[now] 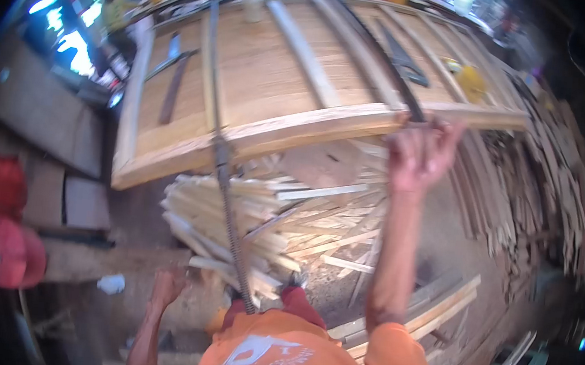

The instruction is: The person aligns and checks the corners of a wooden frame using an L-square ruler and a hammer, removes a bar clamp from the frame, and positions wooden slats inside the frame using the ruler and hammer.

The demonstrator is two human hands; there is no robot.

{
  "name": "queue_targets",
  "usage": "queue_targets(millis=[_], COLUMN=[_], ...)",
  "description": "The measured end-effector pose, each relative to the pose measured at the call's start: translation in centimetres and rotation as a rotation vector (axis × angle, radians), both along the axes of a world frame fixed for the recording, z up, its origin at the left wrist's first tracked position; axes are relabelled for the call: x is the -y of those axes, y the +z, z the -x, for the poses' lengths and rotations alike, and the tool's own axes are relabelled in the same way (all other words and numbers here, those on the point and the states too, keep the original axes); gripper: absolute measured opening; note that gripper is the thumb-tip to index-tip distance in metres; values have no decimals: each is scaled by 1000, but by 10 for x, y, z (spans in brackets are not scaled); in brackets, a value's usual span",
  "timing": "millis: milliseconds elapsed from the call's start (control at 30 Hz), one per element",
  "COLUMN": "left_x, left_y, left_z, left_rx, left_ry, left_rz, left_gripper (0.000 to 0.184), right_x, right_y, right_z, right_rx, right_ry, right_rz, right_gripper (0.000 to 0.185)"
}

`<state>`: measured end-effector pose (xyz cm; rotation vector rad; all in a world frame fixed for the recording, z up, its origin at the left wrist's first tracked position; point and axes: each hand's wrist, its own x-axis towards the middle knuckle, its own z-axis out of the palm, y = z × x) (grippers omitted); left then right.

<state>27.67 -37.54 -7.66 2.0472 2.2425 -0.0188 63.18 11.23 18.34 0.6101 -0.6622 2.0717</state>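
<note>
Nearest, the person's left hand point(169, 283) hangs low, fingers loosely curled; blur hides whether it holds anything, and it is apart from the panel. Just beside it, the threaded screw point(234, 237) of 1 bar clamp runs from the panel's near edge down toward the person's waist, above a pile of wooden strips point(212, 210). Farther out, the right hand point(422, 153) is raised, fingers partly bent, at the near end of a 2nd, dark bar clamp point(400, 88); how tightly it grips I cannot tell. The framed wooden panel point(277, 121) lies ahead of both hands, its near rail just by the right fingers, both clamps crossing it. A handsaw point(400, 55) lies on its far right part.

The step in hand looks like setting or adjusting the dark clamp; the next move probably calls for a firm hold on its end, with the bar kept straight across the frame.
</note>
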Motion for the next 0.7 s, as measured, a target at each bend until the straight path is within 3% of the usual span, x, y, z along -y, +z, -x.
queue_targets(millis=[33, 67, 100, 133, 233, 300, 367, 433, 467, 533, 700], left_x=[25, 35, 38, 28, -39, -92, -142, -190, -215, -254, -267], left_y=[7, 11, 12, 25, 83, 140, 183, 208, 216, 231, 252], left_z=[4, 12, 37, 55, 84, 80, 76, 75, 71, 60, 63], left_rx=[265, 526, 612, 709, 638, 786, 869, 951, 1008, 1032, 1061], left_ry=[455, 900, 966, 1002, 818, 740, 696, 596, 563, 429, 329], left_rz=[-34, -112, -290, -446, -862, -890, -932, -912, -894, -831, -945], left_gripper=[30, 30, 28, 28, 30, 37, 39, 43, 44, 46, 48], right_x=[3, 12, 18, 29, 62, 92, 125, 146, 149, 157, 160], right_y=[-3, -26, -59, -86, -200, -251, -266, -256, -242, -201, -79], right_z=[-1, 13, 17, 12, 21, 31, 48, 72, 74, 100, 107], right_rx=[189, 180, 601, 1036, 969, 1019, 1184, 1130, 1128, 796, 710], right_ry=[-263, -217, -297, -410, -424, -332, -231, 5, 4, 374, 140], right_rz=[76, 87, 231, 387, 821, 897, 851, 848, 851, 762, 684], right_gripper=[44, 44, 43, 42, 32, 34, 44, 59, 59, 75, 76])
